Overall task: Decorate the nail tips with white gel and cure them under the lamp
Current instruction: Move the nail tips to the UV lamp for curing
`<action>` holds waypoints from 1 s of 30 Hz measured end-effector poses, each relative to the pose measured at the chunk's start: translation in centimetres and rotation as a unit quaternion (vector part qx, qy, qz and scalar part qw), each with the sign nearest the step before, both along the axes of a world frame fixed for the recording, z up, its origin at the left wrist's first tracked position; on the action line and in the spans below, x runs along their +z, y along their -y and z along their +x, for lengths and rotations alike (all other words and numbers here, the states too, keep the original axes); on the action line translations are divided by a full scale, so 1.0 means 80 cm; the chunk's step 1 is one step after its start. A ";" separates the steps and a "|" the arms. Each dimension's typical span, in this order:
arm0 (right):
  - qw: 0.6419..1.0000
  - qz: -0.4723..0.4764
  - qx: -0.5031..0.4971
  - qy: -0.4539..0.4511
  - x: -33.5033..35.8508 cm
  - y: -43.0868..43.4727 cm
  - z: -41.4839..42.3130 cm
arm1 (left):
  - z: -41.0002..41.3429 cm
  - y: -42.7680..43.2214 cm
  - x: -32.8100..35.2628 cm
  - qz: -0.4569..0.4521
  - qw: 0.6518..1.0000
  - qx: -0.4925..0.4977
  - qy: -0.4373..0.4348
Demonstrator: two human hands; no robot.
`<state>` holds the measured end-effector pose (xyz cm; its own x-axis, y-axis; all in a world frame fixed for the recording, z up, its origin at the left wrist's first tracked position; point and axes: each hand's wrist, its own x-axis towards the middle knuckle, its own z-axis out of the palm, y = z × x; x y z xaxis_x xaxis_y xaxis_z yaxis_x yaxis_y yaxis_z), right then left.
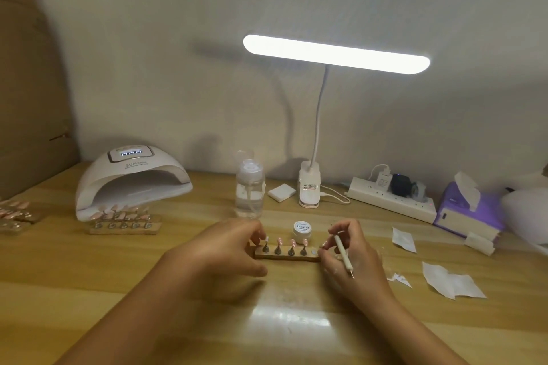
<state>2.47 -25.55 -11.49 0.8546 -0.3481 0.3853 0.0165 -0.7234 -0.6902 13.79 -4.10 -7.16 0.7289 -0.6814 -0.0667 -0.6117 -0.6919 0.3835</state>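
A wooden holder strip (287,258) lies in front of me with several pink nail tips (279,241) standing on small stands. My left hand (219,255) grips the strip's left end, its fingers curled round the leftmost tip stand. My right hand (353,255) holds a white dotting pen (343,255), point toward me, while its fingertips pinch a nail tip at the strip's right end. A small jar of white gel (303,228) stands just behind the strip. The white curing lamp (132,181) sits at the back left, with another strip of tips (126,221) at its mouth.
A clear pump bottle (250,187) and a lit desk lamp (336,53) on its base (308,190) stand behind the jar. A power strip (391,201), purple tissue box (468,210) and paper scraps (450,281) lie right. More nail tips (14,213) lie far left.
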 end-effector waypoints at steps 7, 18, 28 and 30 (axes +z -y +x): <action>0.999 -0.051 0.004 -0.009 -0.012 0.003 0.017 | 0.008 0.008 -0.029 -0.044 0.998 0.016 0.050; 0.994 -0.111 0.014 0.000 -0.009 0.022 -0.013 | 0.007 0.003 -0.017 -0.184 0.982 -0.029 0.004; 0.986 -0.081 -0.117 0.090 0.037 0.088 -0.153 | -0.068 0.060 -0.029 -0.360 0.929 -0.082 -0.002; 0.967 -0.013 -0.219 0.127 0.037 0.131 -0.190 | -0.073 0.067 -0.039 -0.362 0.929 -0.077 0.018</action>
<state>-12.73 -36.00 -8.49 0.5046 -0.6425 0.5766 -0.1284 -0.7163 -0.6858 7.93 -9.47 -10.27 0.6112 -0.6345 0.4731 -0.7042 -0.1630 0.6911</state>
